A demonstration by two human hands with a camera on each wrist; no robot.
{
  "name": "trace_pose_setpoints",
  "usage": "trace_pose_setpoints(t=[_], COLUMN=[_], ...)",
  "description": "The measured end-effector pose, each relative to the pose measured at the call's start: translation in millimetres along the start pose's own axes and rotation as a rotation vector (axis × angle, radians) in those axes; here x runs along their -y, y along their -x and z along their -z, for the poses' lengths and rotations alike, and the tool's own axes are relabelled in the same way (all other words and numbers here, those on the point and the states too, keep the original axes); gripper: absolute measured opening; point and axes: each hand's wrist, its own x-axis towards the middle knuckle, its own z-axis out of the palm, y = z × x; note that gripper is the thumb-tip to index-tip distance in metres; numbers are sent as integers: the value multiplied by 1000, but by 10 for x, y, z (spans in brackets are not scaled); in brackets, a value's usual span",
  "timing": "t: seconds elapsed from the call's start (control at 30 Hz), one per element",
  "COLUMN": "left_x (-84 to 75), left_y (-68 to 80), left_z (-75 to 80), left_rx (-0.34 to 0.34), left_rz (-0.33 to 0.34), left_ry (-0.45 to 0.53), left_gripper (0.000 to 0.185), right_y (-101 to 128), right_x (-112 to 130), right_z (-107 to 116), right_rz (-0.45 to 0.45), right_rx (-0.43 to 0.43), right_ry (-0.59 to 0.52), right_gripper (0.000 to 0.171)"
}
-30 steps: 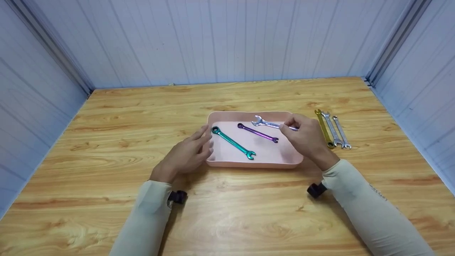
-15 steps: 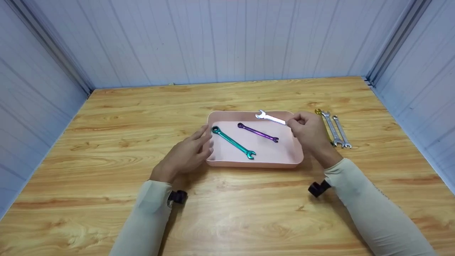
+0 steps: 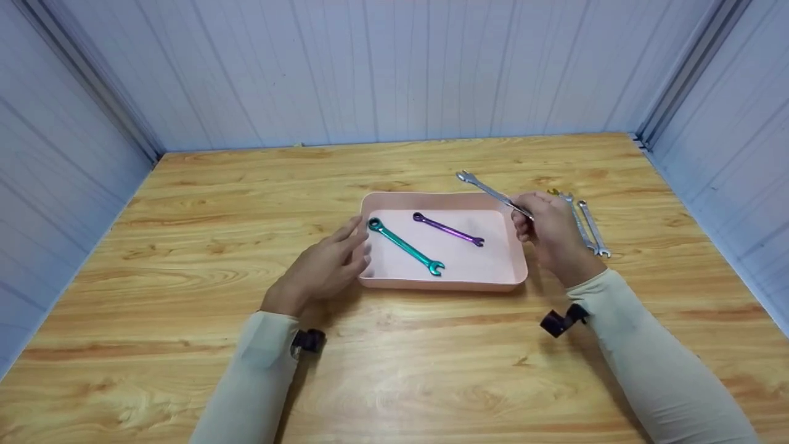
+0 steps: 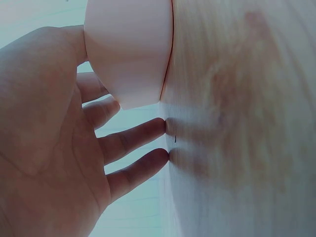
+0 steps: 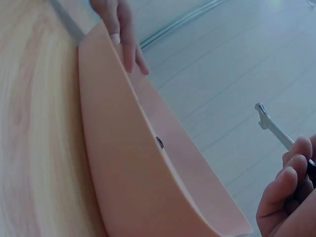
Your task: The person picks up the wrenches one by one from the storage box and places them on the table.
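Observation:
A pink tray (image 3: 500, 282) sits mid-table with a teal wrench (image 3: 405, 246) and a purple wrench (image 3: 448, 230) lying in it. My right hand (image 3: 550, 233) pinches one end of a silver wrench (image 3: 491, 192) and holds it tilted in the air above the tray's far right corner; the wrench (image 5: 272, 127) also shows in the right wrist view beside the tray's wall (image 5: 118, 163). My left hand (image 3: 327, 265) rests with straight fingers against the tray's left side, fingers (image 4: 133, 140) touching the table by the tray's corner (image 4: 129, 49).
Two silver wrenches (image 3: 588, 225) lie side by side on the wooden table (image 3: 185, 246) right of the tray, with a gold wrench tip (image 3: 553, 192) showing behind my right hand. Pale panel walls close in the table on three sides.
My right hand lifted the silver wrench out of the tray, up and toward the far right. The left hand has stayed against the tray.

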Motion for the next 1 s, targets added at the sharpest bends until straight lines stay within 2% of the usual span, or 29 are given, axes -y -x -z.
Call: trace_pose_setpoints(t=[0.13, 0.33, 0.83, 1.0], left_x=[8, 29, 7, 4], left_y=[5, 13, 3, 6], left_z=[-1, -9, -7, -6], left_rx=[-4, -31, -4, -5], left_rz=[-12, -60, -3, 1], left_ry=[-2, 18, 3, -1], left_gripper=[58, 56, 57, 57], right_y=[-24, -49, -67, -77], right_x=[-4, -17, -33, -38], right_z=[31, 76, 202, 246], right_rz=[-53, -47, -43, -18], right_rx=[0, 15, 96, 126], right_ry=[-96, -116, -313, -314], right_gripper=[13, 15, 17, 22])
